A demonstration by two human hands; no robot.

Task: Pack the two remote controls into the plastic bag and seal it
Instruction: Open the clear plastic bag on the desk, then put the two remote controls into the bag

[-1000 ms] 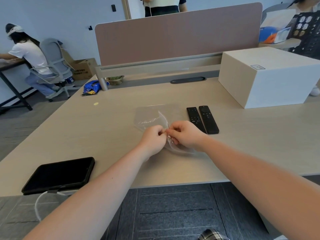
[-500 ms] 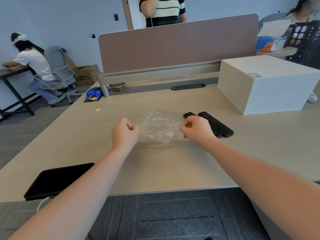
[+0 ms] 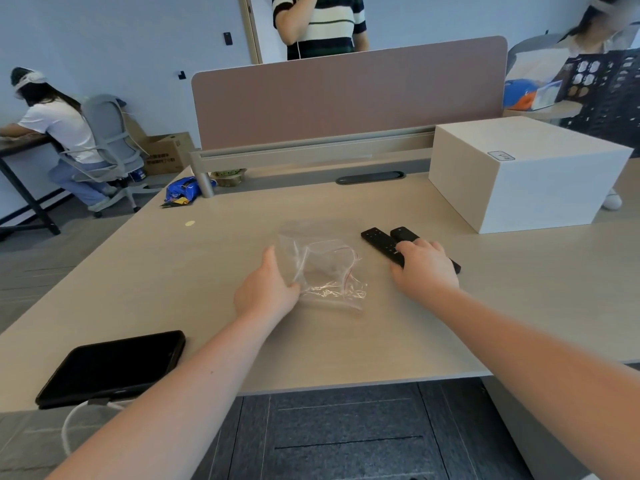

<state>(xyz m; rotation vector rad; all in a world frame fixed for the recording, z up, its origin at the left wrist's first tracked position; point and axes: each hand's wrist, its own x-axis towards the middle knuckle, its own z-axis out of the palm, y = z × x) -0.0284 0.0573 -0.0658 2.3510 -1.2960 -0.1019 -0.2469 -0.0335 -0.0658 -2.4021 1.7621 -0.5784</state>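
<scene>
Remote controls: two black remote controls (image 3: 388,244) lie on the counter (image 3: 519,306) side by side and touching, under and just beyond the right hand.
Long axis: both run from near-right to far-left, their far ends pointing away from the right hand and towards the far side of the plastic bag.
Right hand: the right hand (image 3: 425,268) rests on the near ends of the remotes with fingers laid over them; I cannot tell whether it already grips them or only covers them.
Plastic bag: the plastic bag (image 3: 323,268) is between the two hands, crumpled, transparent, with a thin red line at the zip edge facing the right hand.
Left hand: the left hand (image 3: 266,289) pinches the left edge of the bag between thumb and fingers.
Handling of remotes: they look stiff, light and smooth, so probably a little slippery; best to take them around the long sides, near the middle.
Handling of bag: it is thin, soft and collapses easily, so the mouth needs to be held open at the zip edge.
Progress: neither remote is in the bag yet.
</scene>
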